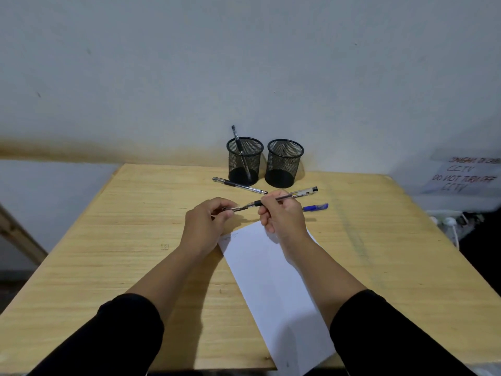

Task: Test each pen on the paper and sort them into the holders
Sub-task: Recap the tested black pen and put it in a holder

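Note:
My right hand (282, 217) grips a clear black-ink pen (295, 195) that points left above the wooden table. My left hand (207, 222) pinches the pen's cap (238, 208) just off the pen's tip. A white sheet of paper (267, 289) lies under my right wrist, with faint scribbles near its top left corner. Two black mesh holders stand at the back: the left holder (244, 161) has one pen in it, the right holder (284, 164) looks empty. A black pen (240, 185) lies in front of the holders. A blue pen (315, 207) lies behind my right hand.
The wooden table (135, 240) meets a pale wall at the back. To the right stands a white box with a handwritten CCTV notice (463, 176), with cables (455, 223) below it. A wooden frame piece (19, 234) sits at the left edge.

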